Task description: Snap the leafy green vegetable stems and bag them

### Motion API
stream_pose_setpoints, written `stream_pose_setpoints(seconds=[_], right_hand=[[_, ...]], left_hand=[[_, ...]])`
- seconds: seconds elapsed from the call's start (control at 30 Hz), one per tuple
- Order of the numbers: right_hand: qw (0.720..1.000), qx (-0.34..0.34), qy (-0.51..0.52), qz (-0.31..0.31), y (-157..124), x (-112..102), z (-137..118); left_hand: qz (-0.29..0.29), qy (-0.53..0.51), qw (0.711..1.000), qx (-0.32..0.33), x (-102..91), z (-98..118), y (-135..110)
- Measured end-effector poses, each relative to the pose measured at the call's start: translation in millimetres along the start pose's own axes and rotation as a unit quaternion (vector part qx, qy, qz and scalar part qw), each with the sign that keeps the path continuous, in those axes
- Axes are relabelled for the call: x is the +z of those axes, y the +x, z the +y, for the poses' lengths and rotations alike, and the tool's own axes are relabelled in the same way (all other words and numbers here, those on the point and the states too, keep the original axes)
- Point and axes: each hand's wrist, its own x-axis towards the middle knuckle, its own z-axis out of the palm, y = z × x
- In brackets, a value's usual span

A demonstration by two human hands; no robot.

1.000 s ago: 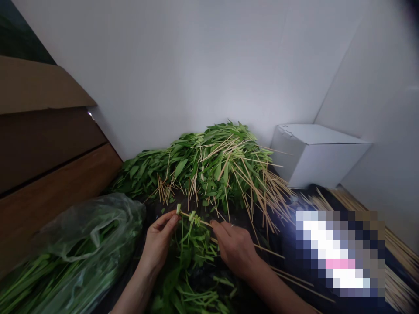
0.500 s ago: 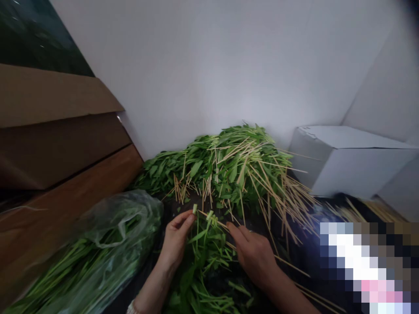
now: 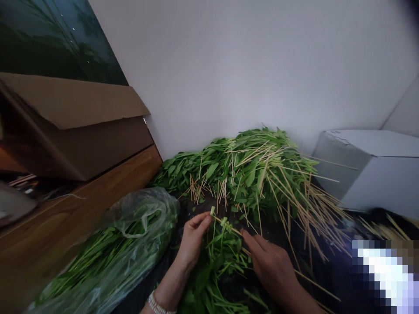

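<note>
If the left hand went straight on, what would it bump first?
Beyond the stem piece it touches, the left hand would probably meet thin sticks before the leafy pile; depth is unclear.

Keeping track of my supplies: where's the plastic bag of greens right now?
In the head view, the plastic bag lies at lower left, between the wooden surface and the left hand.

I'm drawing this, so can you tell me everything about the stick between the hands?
The stick is thin, tan and looks wooden. It slants down from the left hand to the right hand, which grips it. Pale green stem pieces sit on it; the left hand pinches one at its upper end. Its lower end can't be made out.
</note>
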Motion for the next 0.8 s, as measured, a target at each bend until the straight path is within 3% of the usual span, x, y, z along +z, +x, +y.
stream_pose_setpoints(seconds=[0.57, 0.8], right_hand=[[1.0, 0.003, 0.008, 0.0, -2.1, 2.7, -0.4], [1.0, 0.01, 0.018, -0.01, -3.1, 3.3, -3.2]], left_hand=[[-0.002, -0.035, 0.999, -0.038, 2.7, 5.6, -1.7], [-0.012, 0.076, 0.997, 0.032, 0.9, 4.5, -2.8]])
